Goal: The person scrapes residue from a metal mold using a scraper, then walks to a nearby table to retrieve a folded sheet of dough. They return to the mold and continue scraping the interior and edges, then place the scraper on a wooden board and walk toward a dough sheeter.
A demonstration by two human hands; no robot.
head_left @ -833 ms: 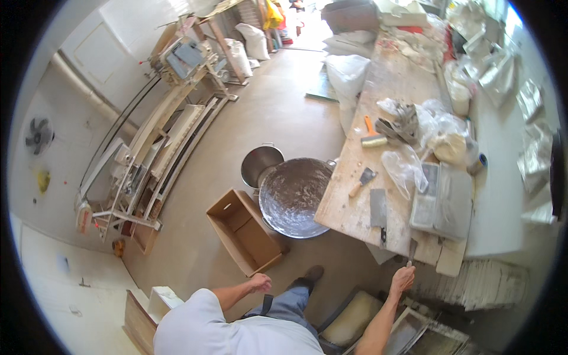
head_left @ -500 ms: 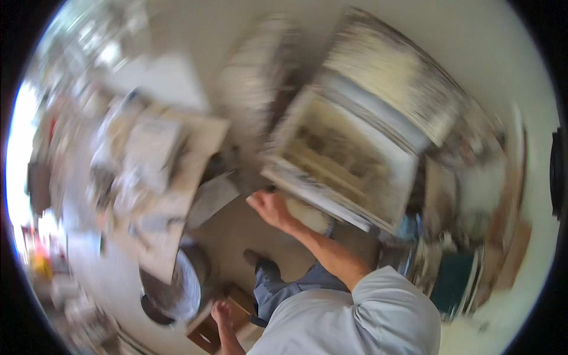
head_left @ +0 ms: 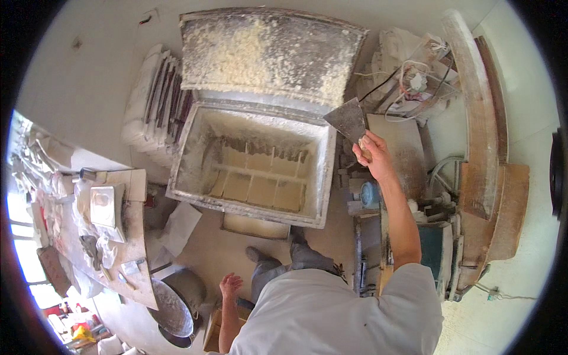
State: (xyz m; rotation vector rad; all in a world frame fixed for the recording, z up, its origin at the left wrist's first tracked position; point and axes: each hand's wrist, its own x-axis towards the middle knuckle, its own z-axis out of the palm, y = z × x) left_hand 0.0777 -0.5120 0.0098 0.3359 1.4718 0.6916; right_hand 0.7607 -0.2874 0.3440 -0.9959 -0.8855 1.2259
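Observation:
My right hand (head_left: pixel 371 155) is closed around the handle of a broad flat scraper (head_left: pixel 349 120). Its dark, wide blade tilts up and to the left, over the right back corner of an open chest (head_left: pixel 251 215). Pale residue coats the chest's walls, and a pale, blocky layer split by straight ridges covers its bottom. The raised lid (head_left: pixel 272 53) is crusted with cream-coloured flakes. Low at my left side, my left hand (head_left: pixel 231 285) holds nothing, its fingers loosely spread.
A cluttered table (head_left: pixel 136 236) stands at the left, with a metal basin (head_left: pixel 171 310) by its near corner. Folded sacks (head_left: pixel 145 112) lean left of the chest. Tangled cables (head_left: pixel 414 83), a blue roll (head_left: pixel 369 194) and long boards (head_left: pixel 473 118) crowd the right side.
My view has swung and steadied from a blur. The right hand has gone from the chest's front left to its right side, where the scraper now shows clearly. My left hand stays low.

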